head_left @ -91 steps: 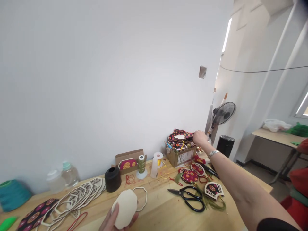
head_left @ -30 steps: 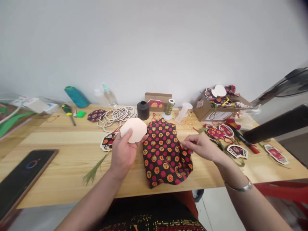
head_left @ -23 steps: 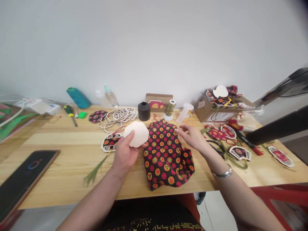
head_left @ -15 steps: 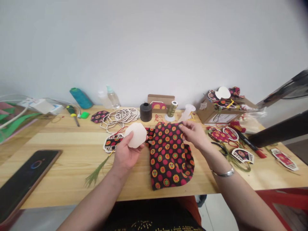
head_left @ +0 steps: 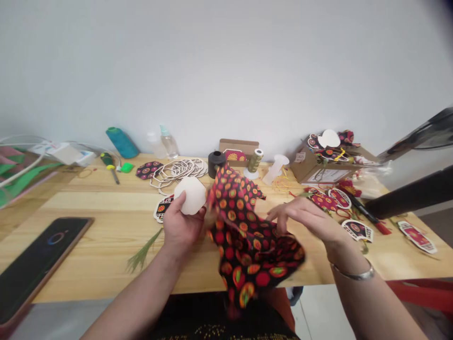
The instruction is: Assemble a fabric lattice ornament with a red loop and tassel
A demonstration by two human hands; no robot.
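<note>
My left hand (head_left: 184, 222) is closed on a white card (head_left: 190, 195) with a scalloped outline, the thumb on its face. Right beside its fingertips is a dark cloth (head_left: 244, 236) printed with red, orange and green round flowers. The cloth is crumpled, lifted and blurred by motion, and its lower end hangs over the table's front edge. At its right side my right hand (head_left: 300, 218) has bent fingers gripping a fold, the fingertips partly hidden. Behind the card lies a lattice-framed ornament (head_left: 162, 208) with a green tassel (head_left: 145, 251).
Several white lattice frames (head_left: 180, 171), a black spool (head_left: 215, 164) and a gold thread cone (head_left: 255, 161) stand or lie behind. A phone (head_left: 44, 262) lies at left, beyond it a screwdriver (head_left: 109, 165). At right are a heaped carton (head_left: 327, 165) and a black post (head_left: 410, 191).
The cloth, flat before, is now lifted and folded over itself toward the front edge. My right hand has moved right and lower; the left hand with the white card has shifted slightly left.
</note>
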